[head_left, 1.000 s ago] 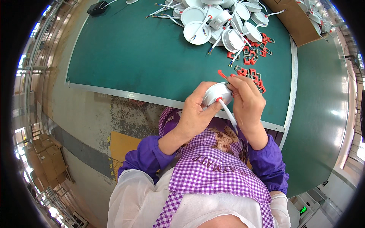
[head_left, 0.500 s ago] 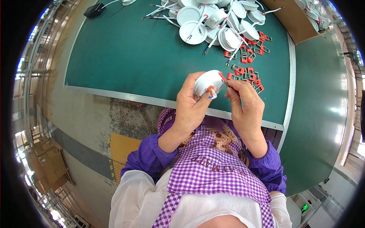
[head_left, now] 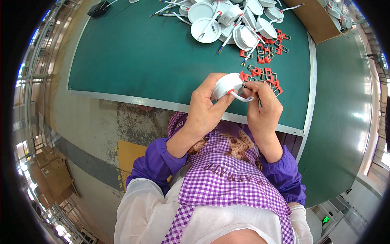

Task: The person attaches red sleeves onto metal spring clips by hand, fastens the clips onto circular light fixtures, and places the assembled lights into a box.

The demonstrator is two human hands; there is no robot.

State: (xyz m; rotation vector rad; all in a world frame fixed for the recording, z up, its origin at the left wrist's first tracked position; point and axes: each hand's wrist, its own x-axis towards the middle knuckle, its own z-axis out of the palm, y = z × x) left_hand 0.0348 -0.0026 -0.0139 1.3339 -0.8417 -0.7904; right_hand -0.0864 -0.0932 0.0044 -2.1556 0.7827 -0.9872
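White round fixture [head_left: 223, 83] is held in the air, as seen from above just inside the near edge of the green counter [head_left: 134, 61], to the right of this edge's middle. Its body is short and tilted, without a clear long axis; the cable outlet looks toward the person and the counter's near edge. From there the white cable [head_left: 241, 98] bends toward the counter's right side, its end close to the right fingers.

Left hand [head_left: 205, 101] grips the fixture from the side of the counter's left end, thumb below and fingers behind. Right hand [head_left: 264, 105] pinches a small red clip [head_left: 242, 76] against the fixture's side which faces the counter's right edge.

Loose red clips [head_left: 261, 59] lie on the counter's right part, near the right hand. A pile of white fixtures [head_left: 205, 31] takes the counter's far middle, and a cardboard box [head_left: 315, 22] stands at its far right corner. Toward the counter's left edge, the green surface gives wide room for moving; a metal strip [head_left: 142, 102] borders the near side.
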